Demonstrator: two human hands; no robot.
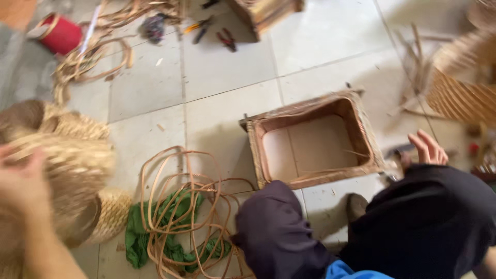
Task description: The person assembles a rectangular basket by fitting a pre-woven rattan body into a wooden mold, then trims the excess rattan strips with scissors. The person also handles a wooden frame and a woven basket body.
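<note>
On the tiled floor [227,67], a rectangular basket [315,139] stands woven but bottomless mid-scene, right of loose cane coils [181,206], while the blurred left hand [18,181] presses on a woven bundle [67,165], finger state unclear, and the right hand [426,147], fingers loosely spread, touches a small tool [398,151].

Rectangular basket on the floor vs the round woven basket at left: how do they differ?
Shape: the rectangular basket is boxy with straight walls; the round woven basket is curved.
Colour: the rectangular one is reddish-brown with a pale bottom; the round one is straw-coloured.
Pose: the rectangular one sits open-side up on the tile floor, untouched; the round one is blurred, with the left hand against it.
Shared: both are woven.
</note>
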